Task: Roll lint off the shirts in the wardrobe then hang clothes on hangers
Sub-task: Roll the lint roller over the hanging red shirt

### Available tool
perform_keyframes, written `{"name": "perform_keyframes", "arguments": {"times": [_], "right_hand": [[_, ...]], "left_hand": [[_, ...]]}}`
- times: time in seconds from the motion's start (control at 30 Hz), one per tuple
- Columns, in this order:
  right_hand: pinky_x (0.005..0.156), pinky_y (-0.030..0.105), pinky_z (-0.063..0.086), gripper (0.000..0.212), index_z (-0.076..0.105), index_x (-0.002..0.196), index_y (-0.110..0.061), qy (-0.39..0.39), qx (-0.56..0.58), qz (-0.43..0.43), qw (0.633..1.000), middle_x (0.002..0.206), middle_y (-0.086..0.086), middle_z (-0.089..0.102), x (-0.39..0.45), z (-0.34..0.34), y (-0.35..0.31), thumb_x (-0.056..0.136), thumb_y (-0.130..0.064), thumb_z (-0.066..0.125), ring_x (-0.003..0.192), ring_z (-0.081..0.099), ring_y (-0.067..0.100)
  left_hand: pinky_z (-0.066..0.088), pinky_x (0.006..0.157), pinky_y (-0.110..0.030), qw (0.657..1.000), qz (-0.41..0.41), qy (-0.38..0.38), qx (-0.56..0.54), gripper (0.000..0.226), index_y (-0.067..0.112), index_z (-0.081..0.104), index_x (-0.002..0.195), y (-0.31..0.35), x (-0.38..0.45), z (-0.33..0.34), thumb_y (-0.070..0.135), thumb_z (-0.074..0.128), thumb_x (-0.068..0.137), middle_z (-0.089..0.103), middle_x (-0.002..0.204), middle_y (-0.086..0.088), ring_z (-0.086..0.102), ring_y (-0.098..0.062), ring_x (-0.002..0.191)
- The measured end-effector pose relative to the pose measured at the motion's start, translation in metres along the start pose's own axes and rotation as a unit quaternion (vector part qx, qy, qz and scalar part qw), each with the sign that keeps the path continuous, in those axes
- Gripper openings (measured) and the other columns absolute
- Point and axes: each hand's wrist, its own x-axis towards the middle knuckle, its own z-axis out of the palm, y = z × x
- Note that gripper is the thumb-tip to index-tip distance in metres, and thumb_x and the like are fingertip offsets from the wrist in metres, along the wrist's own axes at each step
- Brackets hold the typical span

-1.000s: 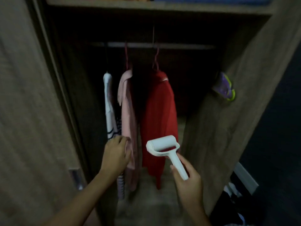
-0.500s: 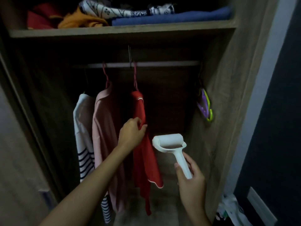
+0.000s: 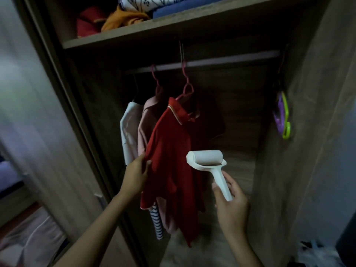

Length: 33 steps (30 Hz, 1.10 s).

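A red shirt (image 3: 171, 151) hangs on a pink hanger (image 3: 185, 89) from the wardrobe rail (image 3: 231, 59). My left hand (image 3: 135, 174) grips its left edge and pulls the cloth out flat towards me. My right hand (image 3: 230, 203) holds the handle of a white lint roller (image 3: 207, 160), whose drum sits just right of the red shirt, close to the cloth. Behind the red shirt hang a pale pink shirt (image 3: 147, 122) and a white striped shirt (image 3: 129, 135), both partly hidden.
A shelf (image 3: 154, 31) above the rail carries folded clothes in red, orange, white and blue. A purple and green hanger (image 3: 283, 116) hangs on the right wardrobe wall. The wardrobe door frame (image 3: 63, 97) stands at the left. Bags lie on the floor at both lower corners.
My left hand moved from the pink shirt to the red shirt, then slid down its edge and pulled it outwards. The view tilted upward. The roller stayed in my right hand.
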Motion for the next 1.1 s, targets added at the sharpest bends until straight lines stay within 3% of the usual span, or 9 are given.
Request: {"name": "perform_keyframes", "arguments": {"times": [0.2,0.33,0.4,0.53,0.67,0.8,0.9,1.03,1.1], "right_hand": [[0.054,0.034,0.051,0.035,0.062,0.116,-0.034,-0.038,0.014,-0.025,0.999,0.079,-0.010,0.068,-0.002,0.019,-0.004,0.089,-0.013,0.066,0.063,0.061,0.018],[0.051,0.014,0.042,0.028,0.056,0.121,-0.029,-0.078,0.038,-0.057,0.995,0.072,-0.006,0.060,0.015,0.052,-0.022,0.094,-0.022,0.061,0.057,0.054,0.002],[0.060,0.009,0.043,0.030,0.054,0.126,-0.025,-0.096,0.016,-0.081,0.992,0.078,-0.010,0.061,0.029,0.073,-0.029,0.097,-0.028,0.055,0.065,0.056,-0.006],[0.083,0.031,0.053,0.042,0.046,0.136,-0.026,-0.139,-0.033,-0.098,0.985,0.113,-0.003,0.066,0.050,0.111,-0.021,0.100,-0.044,0.040,0.098,0.065,0.014],[0.067,0.038,0.055,0.048,0.044,0.132,-0.023,-0.179,-0.061,-0.075,0.979,0.093,0.003,0.067,0.053,0.135,0.000,0.094,-0.052,0.036,0.077,0.066,0.023],[0.046,0.017,0.036,0.029,0.046,0.125,-0.014,-0.237,-0.107,-0.063,0.963,0.069,0.003,0.061,0.034,0.132,0.028,0.100,-0.028,0.047,0.053,0.055,0.012],[0.046,0.017,0.035,0.023,0.052,0.117,-0.014,-0.252,-0.122,-0.040,0.959,0.071,0.008,0.065,0.012,0.124,0.062,0.098,-0.027,0.051,0.055,0.058,0.015],[0.055,0.014,0.041,0.018,0.063,0.104,-0.020,-0.286,-0.150,-0.012,0.946,0.075,-0.002,0.068,-0.021,0.113,0.092,0.095,-0.035,0.058,0.070,0.062,0.004],[0.055,0.010,0.040,0.012,0.064,0.097,-0.025,-0.259,-0.153,-0.008,0.954,0.073,-0.005,0.067,-0.029,0.111,0.087,0.095,-0.035,0.057,0.071,0.061,-0.002]], "left_hand": [[0.042,0.062,-0.033,0.994,-0.098,0.040,-0.004,0.017,0.012,0.049,0.101,-0.023,-0.026,-0.005,0.026,0.039,0.101,0.062,0.081,-0.007,0.060,-0.024,0.068],[0.046,0.059,-0.038,0.988,-0.127,0.091,0.006,0.020,0.015,0.041,0.098,-0.018,-0.034,-0.005,0.031,0.030,0.102,0.060,0.073,-0.007,0.060,-0.028,0.063],[0.041,0.057,-0.035,0.983,-0.134,0.127,0.009,0.020,0.015,0.039,0.093,-0.011,-0.033,-0.005,0.029,0.029,0.102,0.057,0.069,-0.004,0.057,-0.027,0.061],[0.040,0.066,-0.036,0.963,-0.192,0.190,-0.013,0.022,0.014,0.040,0.094,0.002,-0.026,-0.007,0.028,0.026,0.102,0.058,0.076,-0.005,0.056,-0.029,0.070],[0.044,0.068,-0.041,0.954,-0.212,0.211,0.012,0.023,0.019,0.037,0.096,0.007,-0.023,-0.008,0.035,0.022,0.102,0.060,0.079,-0.010,0.059,-0.034,0.075],[0.037,0.063,-0.035,0.969,-0.176,0.172,0.028,0.035,0.016,0.046,0.095,-0.012,-0.025,-0.016,0.048,0.032,0.098,0.058,0.074,-0.004,0.055,-0.027,0.068],[0.032,0.054,-0.030,0.981,-0.130,0.139,0.040,0.045,0.013,0.053,0.078,-0.029,-0.031,-0.024,0.051,0.035,0.096,0.055,0.063,0.003,0.057,-0.021,0.061],[0.038,0.058,-0.032,0.984,-0.110,0.121,0.074,0.047,0.014,0.064,0.087,-0.037,-0.032,-0.028,0.048,0.032,0.099,0.062,0.068,-0.002,0.060,-0.023,0.065],[0.042,0.059,-0.034,0.984,-0.100,0.122,0.083,0.049,0.015,0.065,0.087,-0.040,-0.029,-0.031,0.049,0.031,0.098,0.066,0.071,-0.006,0.063,-0.028,0.069]]}}
